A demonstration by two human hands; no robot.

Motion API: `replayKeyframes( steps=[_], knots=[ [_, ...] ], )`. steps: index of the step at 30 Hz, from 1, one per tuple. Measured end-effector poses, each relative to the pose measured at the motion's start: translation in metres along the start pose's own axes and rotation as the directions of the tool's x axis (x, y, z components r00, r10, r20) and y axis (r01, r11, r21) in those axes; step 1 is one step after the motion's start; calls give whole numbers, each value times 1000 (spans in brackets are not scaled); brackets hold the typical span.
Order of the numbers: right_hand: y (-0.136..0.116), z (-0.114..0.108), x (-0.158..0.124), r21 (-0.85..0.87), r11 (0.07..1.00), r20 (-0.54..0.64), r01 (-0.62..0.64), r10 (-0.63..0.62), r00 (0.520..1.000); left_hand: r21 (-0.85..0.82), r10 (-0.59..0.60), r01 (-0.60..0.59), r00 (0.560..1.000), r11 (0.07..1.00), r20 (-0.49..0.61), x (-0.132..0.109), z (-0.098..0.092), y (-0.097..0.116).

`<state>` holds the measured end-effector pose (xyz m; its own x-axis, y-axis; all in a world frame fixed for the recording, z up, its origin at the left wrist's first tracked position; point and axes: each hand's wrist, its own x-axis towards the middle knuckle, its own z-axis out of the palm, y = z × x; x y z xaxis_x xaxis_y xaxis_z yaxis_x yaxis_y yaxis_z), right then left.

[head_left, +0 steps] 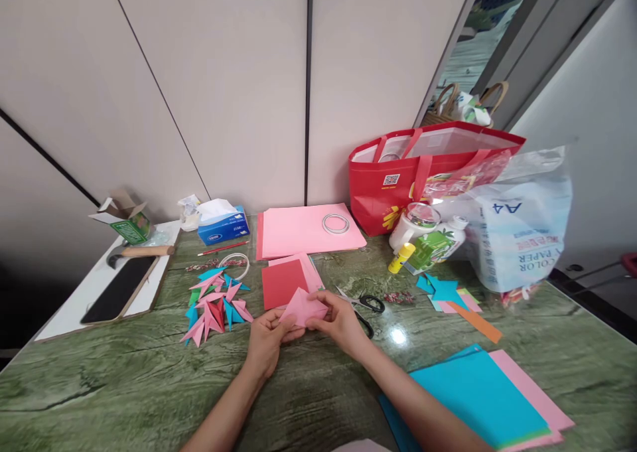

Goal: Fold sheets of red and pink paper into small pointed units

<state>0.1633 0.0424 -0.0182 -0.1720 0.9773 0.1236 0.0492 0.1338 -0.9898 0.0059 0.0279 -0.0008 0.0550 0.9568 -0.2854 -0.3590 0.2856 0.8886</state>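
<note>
A folded piece of pink origami paper [303, 308] is pinched between both hands, with crease lines on its face. My left hand [271, 336] grips its left corner, fingers behind and thumb in front. At the right corner, my right hand [341, 319] holds it between thumb and fingers. Just behind it lies a stack of square sheets, a red one [283, 281] on top. Scissors with black handles [371, 304] rest right of my right hand. Left of my left hand is a pile of folded pink, blue and red paper pieces [213, 309].
Pink sheets [298, 229] with a ring on them lie by the wall. A tissue box [223, 227], phone [119, 289] and hammer [149, 251] are left. Rightward stand a red bag [368, 193], glue stick [401, 258] and A4 paper bag [522, 226]; blue sheets [478, 392] lie front right.
</note>
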Motion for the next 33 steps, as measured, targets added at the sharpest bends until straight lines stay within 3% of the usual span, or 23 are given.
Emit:
replayKeyframes(
  steps=[3,9,15,18,22,27,30,33],
  knots=[
    [2,4,-1,74,997,-3,-34,34,999,46,21,-21,1000,999,2,0,0,-2],
    [-2,9,-3,-78,993,-125,-90,80,989,77,23,-24,1000,997,14,-2,2,-4],
    [-4,2,1,114,991,16,-66,65,998,21,-6,7,999,1000,-36,0,1,-1],
    [-4,-1,2,206,974,106,-97,77,991,16,-6,7,999,1000,-36,0,1,-1],
    [-4,-4,2,286,944,129,-167,135,982,34,-16,17,1000,999,-18,0,1,0],
    [-8,-9,3,246,949,176,-197,156,972,171,-33,28,999,985,26,1,-2,6],
    [-10,-9,4,201,965,155,-170,140,978,270,-26,3,996,963,83,1,-2,9],
    [-9,-3,3,191,972,128,-136,113,985,267,5,-33,995,963,103,1,-1,9]
  ],
)
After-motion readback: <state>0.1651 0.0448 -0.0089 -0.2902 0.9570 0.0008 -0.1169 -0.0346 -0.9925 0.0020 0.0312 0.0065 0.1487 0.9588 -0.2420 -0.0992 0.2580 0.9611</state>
